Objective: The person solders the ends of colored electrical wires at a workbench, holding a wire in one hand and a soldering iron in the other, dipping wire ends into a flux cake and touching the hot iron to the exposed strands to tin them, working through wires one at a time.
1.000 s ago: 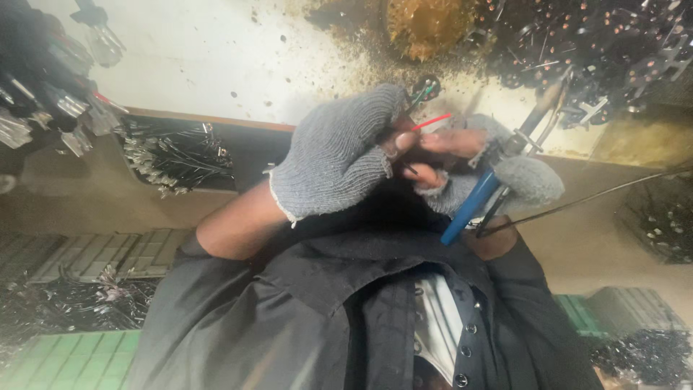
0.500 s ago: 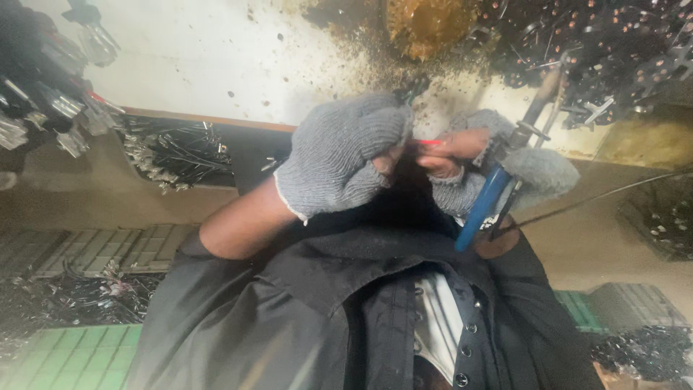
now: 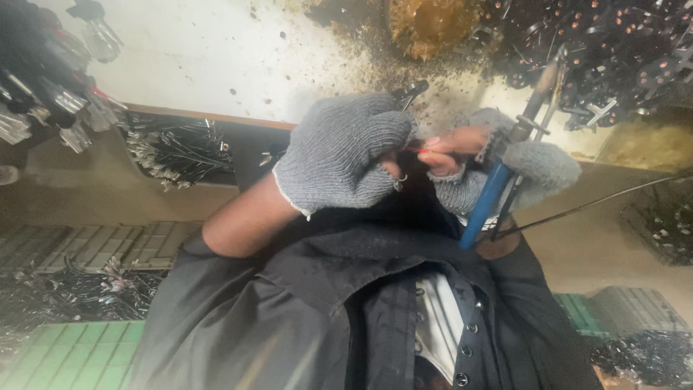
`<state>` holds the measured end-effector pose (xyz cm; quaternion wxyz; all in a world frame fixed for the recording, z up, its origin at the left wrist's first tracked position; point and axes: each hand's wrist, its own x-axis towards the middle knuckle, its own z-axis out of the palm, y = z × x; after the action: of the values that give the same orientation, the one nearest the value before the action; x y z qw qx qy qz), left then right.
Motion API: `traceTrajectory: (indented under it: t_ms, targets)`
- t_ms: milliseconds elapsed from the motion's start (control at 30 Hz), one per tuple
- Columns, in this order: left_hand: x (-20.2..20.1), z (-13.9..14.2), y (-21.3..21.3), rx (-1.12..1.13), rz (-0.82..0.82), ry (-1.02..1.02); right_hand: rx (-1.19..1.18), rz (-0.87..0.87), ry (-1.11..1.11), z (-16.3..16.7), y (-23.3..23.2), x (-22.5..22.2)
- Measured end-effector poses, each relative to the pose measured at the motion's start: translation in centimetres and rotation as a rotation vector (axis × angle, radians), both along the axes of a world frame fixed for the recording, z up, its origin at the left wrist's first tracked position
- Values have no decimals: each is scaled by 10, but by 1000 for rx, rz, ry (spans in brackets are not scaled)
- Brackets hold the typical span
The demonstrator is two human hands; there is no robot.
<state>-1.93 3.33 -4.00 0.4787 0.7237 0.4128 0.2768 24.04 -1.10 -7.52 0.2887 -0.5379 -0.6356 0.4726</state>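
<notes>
A thin red wire [image 3: 417, 150] is pinched between the bare fingertips of the gloved left hand [image 3: 346, 155] and right hand [image 3: 498, 170], at the picture's centre. Blue-handled pliers [image 3: 485, 204] are also gripped in the right hand's closed fingers, jaws toward 1 o'clock. The stained surface [image 3: 216, 58] lies at 12 o'clock.

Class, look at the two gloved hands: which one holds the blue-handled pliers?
The right hand holds the blue-handled pliers; its grey glove wraps the handles. The left hand holds no tool and meets the right hand's bare fingertips.
</notes>
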Motion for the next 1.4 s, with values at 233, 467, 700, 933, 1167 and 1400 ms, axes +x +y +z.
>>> traceTrajectory:
  t_ms: [233, 467, 700, 933, 1167, 1400]
  targets:
    - [3, 4, -1, -45, 95, -68, -1, -2, 82, 18, 11, -7]
    - [2, 2, 0, 40, 102, -56, 13, 9, 62, 21, 16, -10]
    - [6, -4, -9, 58, 173, -73, 19, 23, 76, 25, 15, -11]
    - [7, 11, -3, 261, 172, 69, -28, 32, 77, 37, 14, -13]
    - [-17, 20, 35, 212, 476, 47, 2, -251, 57, 40, 21, -17]
    - [-11, 9, 46, 212, 504, 41, 5, -178, -18, 40, 30, -24]
